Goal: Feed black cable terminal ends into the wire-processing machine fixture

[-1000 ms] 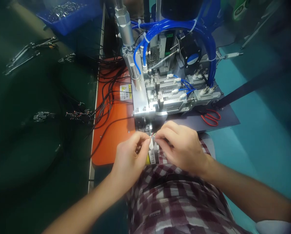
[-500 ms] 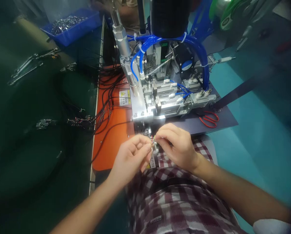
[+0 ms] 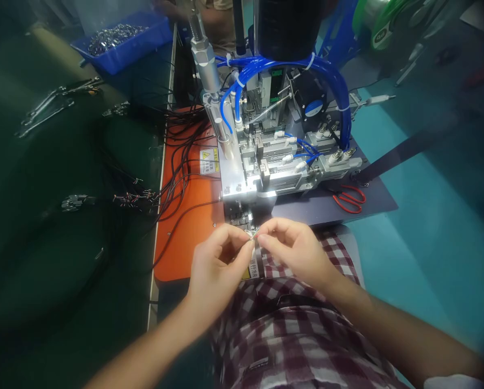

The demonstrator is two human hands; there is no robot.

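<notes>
Between my two hands are the thin coloured wire ends (image 3: 253, 235) of a cable, with white and red showing. My left hand (image 3: 221, 259) pinches them from the left with thumb and fingertips. From the right, my right hand (image 3: 294, 248) is closed in a pinch on the wires too, its fingertips almost meeting the left ones. Most of the wires' length is hidden by my fingers. Both hands are just in front of the metal machine (image 3: 262, 186), above its front edge and close to my checked clothing.
Black cables (image 3: 185, 140) lie across the orange base plate (image 3: 193, 232), their stripped ends to the left. Red-handled scissors or pliers (image 3: 349, 200) lie right of the machine. A blue bin (image 3: 120, 54) of metal parts stands at the back left. Blue air tubes (image 3: 331, 81) arch overhead.
My right hand has turned and lowered slightly, its fingers now flatter against the wires. My left hand still pinches the wires, its lower fingers tucked more out of sight.
</notes>
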